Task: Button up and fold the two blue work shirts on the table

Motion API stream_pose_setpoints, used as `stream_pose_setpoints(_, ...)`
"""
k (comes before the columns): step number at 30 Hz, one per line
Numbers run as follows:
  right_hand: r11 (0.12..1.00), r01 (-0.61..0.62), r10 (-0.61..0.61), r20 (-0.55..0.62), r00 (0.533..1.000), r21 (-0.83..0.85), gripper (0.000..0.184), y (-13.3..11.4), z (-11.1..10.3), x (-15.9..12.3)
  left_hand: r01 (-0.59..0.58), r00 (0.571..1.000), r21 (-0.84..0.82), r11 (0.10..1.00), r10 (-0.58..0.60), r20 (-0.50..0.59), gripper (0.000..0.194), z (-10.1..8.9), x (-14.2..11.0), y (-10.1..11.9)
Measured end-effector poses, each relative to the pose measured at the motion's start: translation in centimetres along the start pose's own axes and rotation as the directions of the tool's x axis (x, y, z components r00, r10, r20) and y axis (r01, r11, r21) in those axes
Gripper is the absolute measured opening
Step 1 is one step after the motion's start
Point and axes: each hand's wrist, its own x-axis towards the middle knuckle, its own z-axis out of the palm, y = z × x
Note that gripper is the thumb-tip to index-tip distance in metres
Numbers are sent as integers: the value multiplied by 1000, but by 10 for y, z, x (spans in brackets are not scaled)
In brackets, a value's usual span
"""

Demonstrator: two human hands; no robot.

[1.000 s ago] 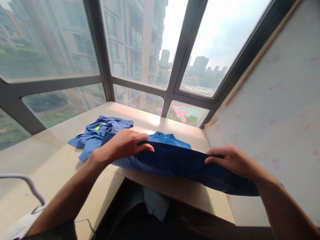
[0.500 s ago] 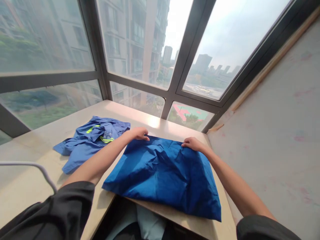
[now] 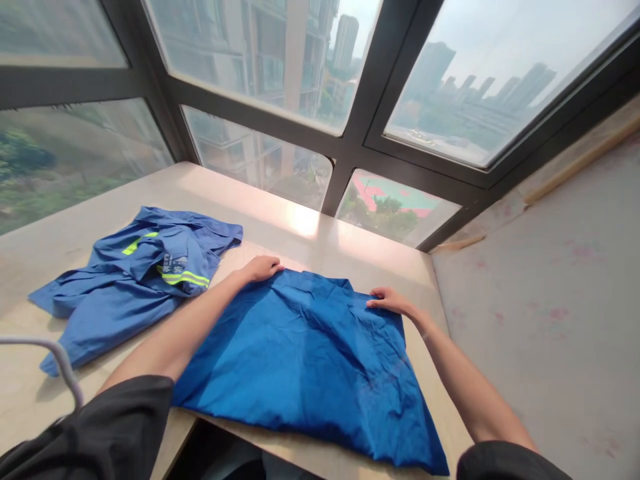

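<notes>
A blue cloth (image 3: 300,347), creased across its middle, is spread over the table in front of me. Its near edge reaches the table's front edge, and I cannot tell whether it is a garment. My left hand (image 3: 264,268) has its fingers closed on the far left corner of the cloth. At the far right corner, my right hand (image 3: 389,300) pinches the edge between thumb and fingers. To the left of my left forearm lies a crumpled blue work garment (image 3: 145,257) with yellow-green reflective strips and a small printed patch.
The pale table (image 3: 75,257) runs back to dark-framed windows (image 3: 260,123). A white flowered wall (image 3: 540,287) stands close to my right arm. A grey-white cable or tube (image 3: 63,363) curves in at the lower left. An opening in the table's front shows below the cloth.
The cloth lies flatter and spreads wider, its near corners farther apart. Both hands still grip its far edge, slightly wider apart. The camera view has tilted downward.
</notes>
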Motion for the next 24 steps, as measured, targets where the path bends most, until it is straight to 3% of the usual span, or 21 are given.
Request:
stream_pose_setpoints(3, 998, -30, 31, -32, 999, 49, 62, 14, -20, -12, -24, 986, -79, 997, 10, -168, 44, -3, -5, -2)
stream_pose_setpoints(6, 997, -50, 62, -255, 965, 56, 65, 23, -25, -12, 48, 944, -68, 997, -67, -324, 47, -4, -7, 8)
stream_pose_setpoints(9, 998, -33, 5, -412, 911, -59, 65, 26, -11, 1, 142, 934, -17, 990, -140, -328, 42, 7, -1, 21)
stream_pose_setpoints(13, 994, -28, -20, -422, 906, -107, 69, 29, 2, 10, 211, 919, 17, 977, -192, -343, 38, 27, 7, 24)
stream_pose_setpoints(18, 994, -44, 1, -392, 920, -99, 72, 34, -21, -11, 130, 918, 12, 991, -115, -378, 39, 34, 4, 8)
stream_pose_setpoints(21, 994, -5, -47, -484, 874, -106, 66, 32, -31, -11, 163, 897, 6, 987, -145, -417, 42, 35, 4, 4)
stream_pose_setpoints(24, 985, 7, -104, -569, 816, -170, 60, 30, -23, 11, 278, 870, -10, 960, -257, -421, 43, 38, 9, 9)
